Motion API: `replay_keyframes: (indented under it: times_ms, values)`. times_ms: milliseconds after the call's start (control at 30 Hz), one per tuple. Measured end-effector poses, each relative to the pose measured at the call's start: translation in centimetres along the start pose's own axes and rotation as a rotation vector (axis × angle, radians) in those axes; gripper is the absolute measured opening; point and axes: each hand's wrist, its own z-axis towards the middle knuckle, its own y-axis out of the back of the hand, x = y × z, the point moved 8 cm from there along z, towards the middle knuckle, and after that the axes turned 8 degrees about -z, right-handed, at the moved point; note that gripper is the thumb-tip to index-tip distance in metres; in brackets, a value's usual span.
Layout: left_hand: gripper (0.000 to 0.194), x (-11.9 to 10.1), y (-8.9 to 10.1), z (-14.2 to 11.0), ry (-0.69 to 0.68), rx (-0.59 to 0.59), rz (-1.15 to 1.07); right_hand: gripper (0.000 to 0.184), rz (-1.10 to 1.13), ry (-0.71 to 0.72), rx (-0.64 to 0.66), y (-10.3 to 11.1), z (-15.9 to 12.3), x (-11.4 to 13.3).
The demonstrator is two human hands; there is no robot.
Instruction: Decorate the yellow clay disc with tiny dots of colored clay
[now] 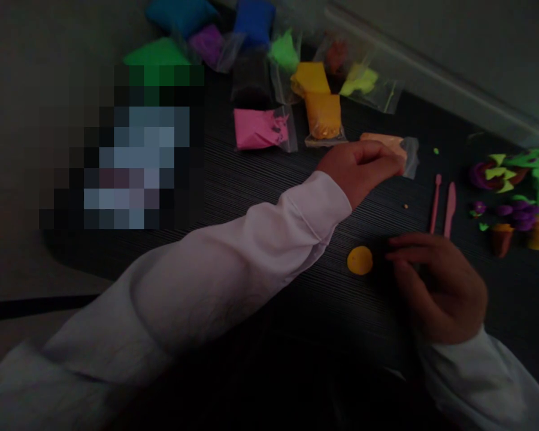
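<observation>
My left hand (363, 172) reaches across the table, fingers pinched together over the front edge of a small clear bag of peach clay (379, 141). Whether the fingertips grip the bag or something tiny is hidden. My right hand (447, 287) rests half curled nearer to me, thumb and fingers slightly apart, with nothing visible in it. A flat round disc of yellow clay (360, 260) lies just left of its fingertips. Beyond that hand lie a thin pink modelling stick (435, 203) and a pink plastic knife (450, 202).
Bags of clay spread along the far side, among them pink (254, 129), orange (324, 114), black (250, 75) and blue (254, 23). Small shaped clay pieces sit at right, including purple balls (523, 212) and a brown cup shape (502, 240). A blurred-out patch covers the left.
</observation>
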Motion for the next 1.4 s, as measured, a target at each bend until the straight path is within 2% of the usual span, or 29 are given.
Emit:
replay_keyframes:
  times_ms: [100,200,267,500,733,1400]
  values:
    - [0.018,0.1,0.0,0.0,0.013,0.002,0.009,0.013,0.098,-0.182,-0.140,1.1,-0.2,-2.0]
    - [0.017,0.0,0.0,0.0,0.005,0.004,-0.006,0.012,0.165,-0.249,-0.167,1.0,-0.3,-2.7]
    - [0.017,-0.1,0.0,-0.1,-0.007,0.004,-0.010,0.013,0.156,-0.223,-0.155,0.9,-0.2,-2.4]
    - [0.019,-0.2,0.1,0.0,-0.005,-0.005,0.025,0.019,-0.089,0.055,0.016,-0.2,0.0,0.4]
    - [0.019,-0.1,0.1,0.0,0.021,-0.003,0.057,0.017,-0.226,0.226,0.074,-1.2,0.2,1.7]
    - [0.017,-0.2,-0.1,-0.1,-0.009,0.019,-0.022,0.017,-0.263,0.249,0.105,-1.8,0.3,1.8]
